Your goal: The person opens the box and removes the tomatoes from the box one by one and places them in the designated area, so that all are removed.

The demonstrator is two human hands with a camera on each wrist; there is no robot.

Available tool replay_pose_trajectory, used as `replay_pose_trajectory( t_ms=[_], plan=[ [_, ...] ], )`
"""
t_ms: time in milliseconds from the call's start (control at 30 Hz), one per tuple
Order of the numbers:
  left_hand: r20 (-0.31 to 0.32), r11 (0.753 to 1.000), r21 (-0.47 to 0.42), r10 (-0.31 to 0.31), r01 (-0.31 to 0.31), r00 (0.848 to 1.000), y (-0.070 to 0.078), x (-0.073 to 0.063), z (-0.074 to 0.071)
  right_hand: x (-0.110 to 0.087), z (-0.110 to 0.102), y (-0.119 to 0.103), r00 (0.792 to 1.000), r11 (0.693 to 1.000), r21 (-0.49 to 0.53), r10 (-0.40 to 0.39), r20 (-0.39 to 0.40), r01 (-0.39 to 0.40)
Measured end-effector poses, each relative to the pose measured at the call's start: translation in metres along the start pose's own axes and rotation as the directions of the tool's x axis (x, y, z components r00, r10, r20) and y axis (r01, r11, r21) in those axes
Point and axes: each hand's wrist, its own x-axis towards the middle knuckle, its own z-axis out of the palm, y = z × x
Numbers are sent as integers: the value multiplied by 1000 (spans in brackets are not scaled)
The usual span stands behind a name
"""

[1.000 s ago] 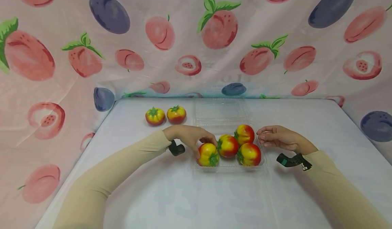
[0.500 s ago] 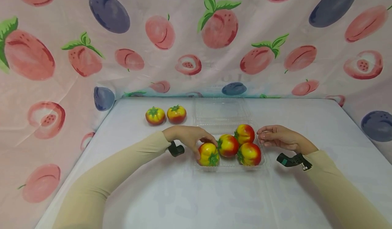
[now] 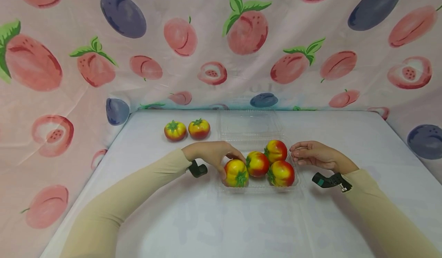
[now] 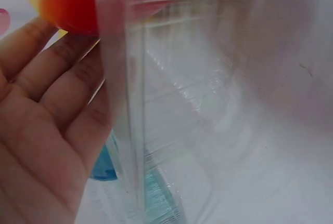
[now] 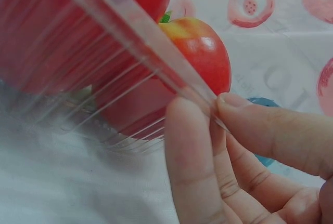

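Observation:
A clear plastic clamshell box lies open on the table. Several yellow-and-red, tomato-like fruits with green leafy tops sit in its base. My left hand holds the front-left fruit, thumb on the near side and fingers behind it. Beside that one lie a middle fruit, a back-right fruit and a front-right fruit. At the box's right side, my right hand pinches the rim between thumb and index finger. The left wrist view shows the box wall close beside the left fingers.
Two similar fruits, one at the far left and its neighbour, rest on the white tabletop. The box's clear lid lies flat behind the base. A fruit-print cloth hangs behind the table.
The front-left fruit has shifted slightly up and right in my left hand, toward the middle fruit. My right hand has stayed at the box rim.

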Motion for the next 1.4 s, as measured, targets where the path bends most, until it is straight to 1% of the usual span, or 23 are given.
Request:
replay_pose_trajectory(
  t_ms=[167,233,400,467,667,767,800,867,933,1000,1133,1233,1400],
  plan=[
    [-48,1000,-3,26,-26,999,2,-5,-2,0,0,0,1000,1000,-3,1,-2,-1],
    [-72,999,0,48,-48,996,3,-8,-3,0,0,0,1000,1000,-6,-1,-4,1],
    [-139,996,8,90,-90,986,5,-19,-7,0,0,0,1000,1000,-2,-6,1,6],
    [-167,996,9,89,-89,982,5,-23,-8,0,0,1,1000,1000,1,-7,5,7],
    [-255,996,19,85,-83,963,4,-37,-12,1,-2,2,1000,1000,-3,-5,3,5],
    [-308,996,11,83,-83,948,2,-43,-13,1,-2,2,1000,1000,-5,-4,1,4],
    [-327,997,2,73,-77,942,2,-45,-14,1,-2,3,1000,1000,-5,-3,-1,3],
    [-372,998,-11,53,-61,927,0,-48,-14,1,-2,3,1000,1000,-4,-1,-4,1],
    [-421,998,-45,25,-48,907,-1,-52,-13,1,-2,2,1000,1000,-5,2,-10,-2],
    [-472,996,-78,-6,-34,882,-3,-54,-12,1,-1,2,1000,1000,-9,1,-11,-1],
    [-559,989,-145,-56,-31,827,-7,-56,-9,0,-1,1,1000,1000,-15,-1,-9,1],
    [-612,988,-152,-62,-41,788,-8,-56,-7,0,-1,1,1000,1000,-14,-2,-7,2],
    [-687,986,-142,-33,-89,726,-10,-57,-5,0,0,2,1000,1000,-12,-2,-7,2]
  ],
)
